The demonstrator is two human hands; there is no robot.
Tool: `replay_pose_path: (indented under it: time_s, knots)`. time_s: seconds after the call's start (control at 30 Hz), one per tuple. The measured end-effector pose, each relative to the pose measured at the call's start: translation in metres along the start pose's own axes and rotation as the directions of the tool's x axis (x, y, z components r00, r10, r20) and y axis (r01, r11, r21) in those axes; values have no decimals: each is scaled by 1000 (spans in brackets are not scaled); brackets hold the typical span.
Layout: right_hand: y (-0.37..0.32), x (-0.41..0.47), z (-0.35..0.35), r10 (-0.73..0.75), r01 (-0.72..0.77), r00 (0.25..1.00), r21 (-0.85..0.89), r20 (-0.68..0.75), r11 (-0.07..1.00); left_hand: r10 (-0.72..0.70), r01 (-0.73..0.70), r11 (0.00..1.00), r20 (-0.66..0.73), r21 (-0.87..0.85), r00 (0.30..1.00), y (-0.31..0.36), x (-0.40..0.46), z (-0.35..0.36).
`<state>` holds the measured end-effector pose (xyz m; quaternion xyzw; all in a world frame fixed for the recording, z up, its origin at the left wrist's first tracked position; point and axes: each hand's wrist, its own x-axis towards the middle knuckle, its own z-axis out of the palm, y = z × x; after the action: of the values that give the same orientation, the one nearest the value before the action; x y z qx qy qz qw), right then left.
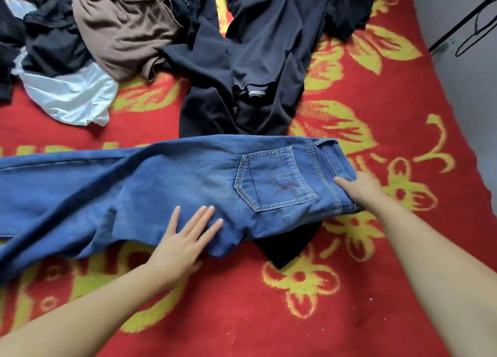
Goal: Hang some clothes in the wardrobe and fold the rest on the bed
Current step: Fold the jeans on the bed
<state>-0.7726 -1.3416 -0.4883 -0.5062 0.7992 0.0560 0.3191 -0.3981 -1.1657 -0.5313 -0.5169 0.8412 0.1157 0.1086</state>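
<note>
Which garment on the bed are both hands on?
The blue jeans, laid flat across the near side. The left hand presses on them, the right hand holds the waistband. The brown, white and dark garments lie untouched.

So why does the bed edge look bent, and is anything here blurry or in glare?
Head view: the wide-angle lens bows the red blanket edge at right; lighting is soft and even, no glare, faint shadows under the jeans; the left hand and right hand are slightly soft, the far clothes pile a little less crisp.

jeans point(161, 184): 1; dark garment point(258, 60): 1 spread; brown garment point(126, 28): 1; white garment point(72, 98): 1; hands: 2
</note>
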Motion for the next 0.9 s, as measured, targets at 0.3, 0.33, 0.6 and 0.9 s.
replay_pose_path:
  time_s: [0.3, 0.33, 0.6, 0.9]
  knots:
    - [9, -35, -70, -111, 131, 989, -253, 94, 958, -258, 233, 914, -35, -333, 965, -23, -8, -36]
    - [15, -38, -73, -105, 129, 990, -289, 96, 949, -176, 148, 934, -57, -325, 983, -21, -13, -45]
    - [144, -76, -60, 124, -112, 992, -480, -6, 870, 215, -167, 958, 198, -234, 956, 121, -88, -19]
    - [68, -160, 78, -345, 231, 920, -457, -184, 859, 109, -111, 882, -32, -457, 994, 77, -106, -8]
